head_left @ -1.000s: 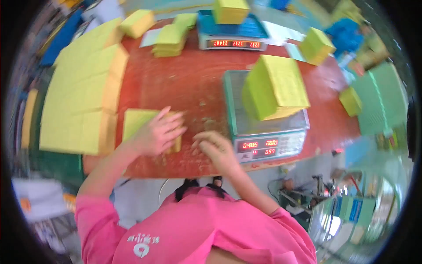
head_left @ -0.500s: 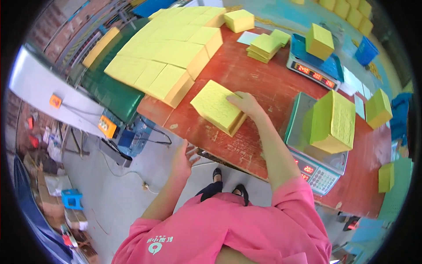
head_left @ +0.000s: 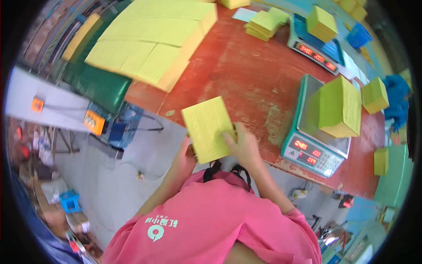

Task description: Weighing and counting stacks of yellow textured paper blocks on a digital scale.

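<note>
A stack of yellow sheets (head_left: 207, 129) juts out over the near edge of the red desk (head_left: 246, 75), part of it resting on the desk top and part hanging past the edge above the grey floor (head_left: 118, 176). The right hand (head_left: 241, 145) lies flat on the stack's near right corner, fingers spread across the top sheet, its grip pressing down on the stack rather than closed around it. The left hand (head_left: 183, 159) sits below the stack's near left corner at the desk's edge; it appears to touch the underside, but how its grip stands cannot be told because the stack hides the fingers. Toward the right edge of the desk stands a green weighing scale (head_left: 313, 145) with a red display, carrying a thick yellow-green block (head_left: 339, 105) on its pan. Along the far left part of the desk lie large piles of yellow sheets (head_left: 154, 39), set side by side. A smaller loose pile (head_left: 263, 24) lies near the far edge, just beside a blue scale (head_left: 317, 46) that bears another yellow block (head_left: 321, 22). The person wears a pink shirt (head_left: 215, 220).
</note>
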Demonstrator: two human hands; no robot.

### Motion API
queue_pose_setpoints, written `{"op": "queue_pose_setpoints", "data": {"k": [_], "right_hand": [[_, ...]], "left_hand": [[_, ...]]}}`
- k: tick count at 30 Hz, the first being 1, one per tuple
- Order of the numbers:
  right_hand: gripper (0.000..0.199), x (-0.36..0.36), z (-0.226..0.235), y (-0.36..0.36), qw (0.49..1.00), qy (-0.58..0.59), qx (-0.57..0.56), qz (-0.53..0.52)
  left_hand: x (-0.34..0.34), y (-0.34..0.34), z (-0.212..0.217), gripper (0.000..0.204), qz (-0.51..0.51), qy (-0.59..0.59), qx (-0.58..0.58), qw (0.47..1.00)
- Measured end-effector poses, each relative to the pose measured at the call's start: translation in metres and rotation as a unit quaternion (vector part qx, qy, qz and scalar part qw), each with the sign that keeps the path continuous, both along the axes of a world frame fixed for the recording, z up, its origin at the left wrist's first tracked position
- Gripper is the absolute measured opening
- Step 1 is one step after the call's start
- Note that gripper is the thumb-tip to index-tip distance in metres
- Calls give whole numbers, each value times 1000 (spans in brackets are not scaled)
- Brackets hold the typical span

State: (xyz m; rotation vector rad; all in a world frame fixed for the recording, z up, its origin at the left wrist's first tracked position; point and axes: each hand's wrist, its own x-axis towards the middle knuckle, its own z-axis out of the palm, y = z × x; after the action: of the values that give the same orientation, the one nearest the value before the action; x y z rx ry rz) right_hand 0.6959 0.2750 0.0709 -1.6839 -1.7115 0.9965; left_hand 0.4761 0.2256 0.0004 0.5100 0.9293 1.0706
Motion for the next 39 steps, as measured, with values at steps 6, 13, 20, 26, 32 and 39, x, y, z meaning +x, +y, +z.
{"op": "queue_pose_setpoints", "data": {"k": [6, 13, 20, 26, 32, 39], "right_hand": [[48, -19, -8, -18, 995, 23, 20, -90], [52, 15, -22, -16, 973, 216, -59, -60], [58, 43, -42, -35, 997, 82, 4, -6], [61, 158, 62, -61, 955, 292, 54, 7], [54, 305, 154, -32, 934, 313, 115, -130], [37, 403, 138, 15, 891, 417, 65, -166]], "left_hand": [[-10, 5, 40, 53, -31, 9, -66, 997], [-6, 7, 36, 54, -28, 26, -78, 996], [6, -17, 41, 59, 7, 17, -7, 1000], [97, -13, 120, 54, 14, 30, 184, 982], [252, 97, 176, 55, -129, 148, 467, 862], [387, 144, 248, 68, -272, 66, 169, 945]]}}
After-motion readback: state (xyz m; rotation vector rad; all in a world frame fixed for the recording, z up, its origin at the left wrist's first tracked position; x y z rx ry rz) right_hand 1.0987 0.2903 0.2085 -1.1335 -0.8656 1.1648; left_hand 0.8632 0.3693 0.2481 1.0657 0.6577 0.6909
